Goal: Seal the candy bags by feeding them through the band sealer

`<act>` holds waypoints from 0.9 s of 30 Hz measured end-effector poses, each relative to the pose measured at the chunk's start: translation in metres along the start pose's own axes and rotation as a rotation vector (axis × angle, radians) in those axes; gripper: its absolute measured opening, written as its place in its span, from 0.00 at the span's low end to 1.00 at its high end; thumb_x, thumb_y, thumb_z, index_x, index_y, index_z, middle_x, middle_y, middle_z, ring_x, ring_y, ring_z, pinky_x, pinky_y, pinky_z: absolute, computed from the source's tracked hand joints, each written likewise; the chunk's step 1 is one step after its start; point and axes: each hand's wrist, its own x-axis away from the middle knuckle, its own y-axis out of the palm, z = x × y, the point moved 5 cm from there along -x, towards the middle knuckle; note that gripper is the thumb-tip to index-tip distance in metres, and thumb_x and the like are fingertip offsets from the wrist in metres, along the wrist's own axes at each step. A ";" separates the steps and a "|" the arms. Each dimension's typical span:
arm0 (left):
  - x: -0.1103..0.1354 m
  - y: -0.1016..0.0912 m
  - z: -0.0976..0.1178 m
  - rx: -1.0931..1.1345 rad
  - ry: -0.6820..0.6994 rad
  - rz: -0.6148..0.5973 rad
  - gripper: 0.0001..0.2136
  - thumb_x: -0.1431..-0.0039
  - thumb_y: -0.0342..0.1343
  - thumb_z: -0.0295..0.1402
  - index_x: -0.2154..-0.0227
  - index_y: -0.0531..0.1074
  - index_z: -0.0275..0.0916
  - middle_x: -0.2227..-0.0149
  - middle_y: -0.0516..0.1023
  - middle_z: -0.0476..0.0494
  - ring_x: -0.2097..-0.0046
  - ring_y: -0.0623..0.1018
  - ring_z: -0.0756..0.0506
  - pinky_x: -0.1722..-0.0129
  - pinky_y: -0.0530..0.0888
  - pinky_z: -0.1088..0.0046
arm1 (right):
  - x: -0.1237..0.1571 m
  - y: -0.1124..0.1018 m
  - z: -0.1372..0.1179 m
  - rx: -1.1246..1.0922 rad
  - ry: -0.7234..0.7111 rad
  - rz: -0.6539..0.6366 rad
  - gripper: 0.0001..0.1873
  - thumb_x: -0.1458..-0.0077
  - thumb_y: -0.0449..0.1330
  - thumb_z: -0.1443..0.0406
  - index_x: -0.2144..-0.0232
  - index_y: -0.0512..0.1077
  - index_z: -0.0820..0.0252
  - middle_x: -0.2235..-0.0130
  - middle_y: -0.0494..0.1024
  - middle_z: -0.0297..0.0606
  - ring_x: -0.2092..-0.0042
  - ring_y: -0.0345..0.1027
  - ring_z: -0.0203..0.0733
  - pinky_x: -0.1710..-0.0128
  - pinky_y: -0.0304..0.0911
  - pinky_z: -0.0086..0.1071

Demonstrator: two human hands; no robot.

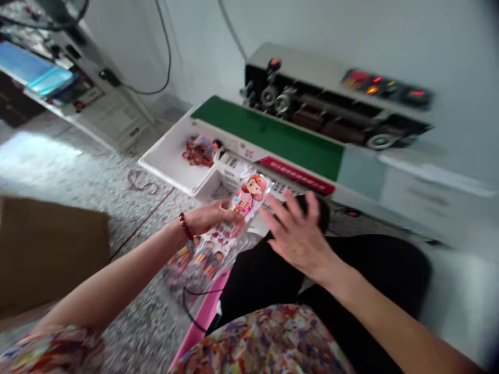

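My left hand [212,215], with a beaded bracelet at the wrist, is closed on a clear plastic packet [251,192] that shows a cartoon girl in pink. Just right of the packet, my right hand [294,231] has its fingers spread, slightly blurred, and holds nothing. Below my left hand lie several more clear packets [206,254] with printed cartoon figures, partly over a pink edge [206,311]. A white tray [167,150] beyond my left hand bears a small heap of colourful cut-out figures [200,150].
Ahead stands a sealing machine [312,93] with rollers, lit controls and a green belt [273,135]. A cardboard box [50,254] is on the floor at left. Another machine [120,114] with a cable stands at the upper left.
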 end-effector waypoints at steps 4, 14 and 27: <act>-0.003 0.079 0.041 0.025 -0.035 -0.354 0.08 0.59 0.69 0.30 0.73 0.78 0.37 0.71 0.81 0.46 0.69 0.79 0.46 0.70 0.75 0.73 | -0.011 -0.007 0.017 0.087 -0.142 0.000 0.28 0.33 0.52 0.75 0.33 0.57 0.54 0.34 0.64 0.45 0.29 0.45 0.54 0.30 0.28 0.68; -0.032 0.192 0.118 0.056 -0.103 -0.670 0.34 0.43 0.53 0.65 0.56 0.79 0.35 0.53 0.82 0.30 0.49 0.81 0.33 0.54 0.78 0.60 | 0.070 -0.098 0.112 -0.442 0.359 0.298 0.34 0.48 0.61 0.63 0.38 0.62 0.58 0.44 0.74 0.46 0.44 0.70 0.51 0.42 0.65 0.45; -0.118 0.288 0.158 -0.367 0.834 -0.046 0.22 0.49 0.66 0.48 0.57 0.70 0.40 0.52 0.76 0.38 0.48 0.76 0.39 0.52 0.75 0.64 | 0.112 -0.130 0.216 -0.919 0.809 0.588 0.24 0.57 0.65 0.58 0.56 0.72 0.59 0.59 0.79 0.36 0.59 0.71 0.46 0.56 0.68 0.36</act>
